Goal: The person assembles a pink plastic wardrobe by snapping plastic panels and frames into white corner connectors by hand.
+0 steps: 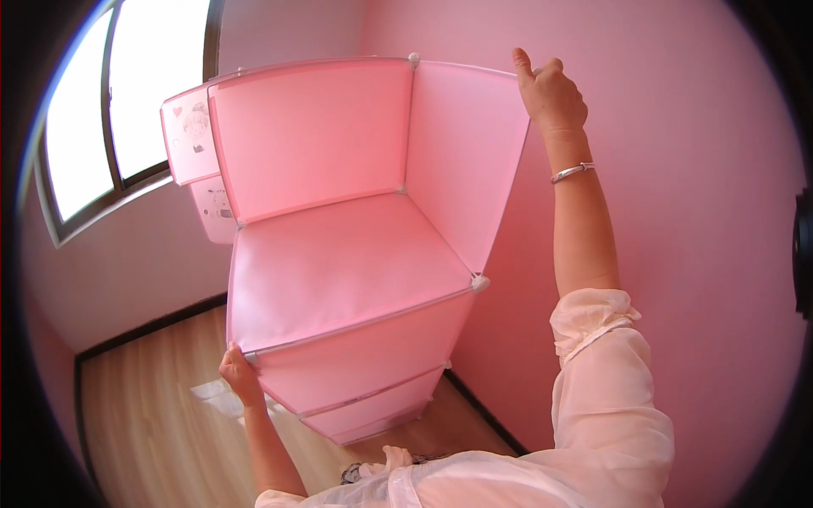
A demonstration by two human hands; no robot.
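A tall pink cabinet built of plastic panels, tubes and corner connectors stands before me, its top compartment lacking a roof and a near side panel. My left hand is closed at the near left corner, by a white connector. High on the right, my right hand closes around the upper corner of the pink side panel, its thumb up; the fingers partly hide that corner. Another white connector joins the panel's lower near corner. Printed door panels show on the cabinet's left side.
A pink wall rises close on the right, and a dark-framed window is at the back left. Pale sheets lie on the wood floor left of the cabinet. Dark baseboard runs along the wall.
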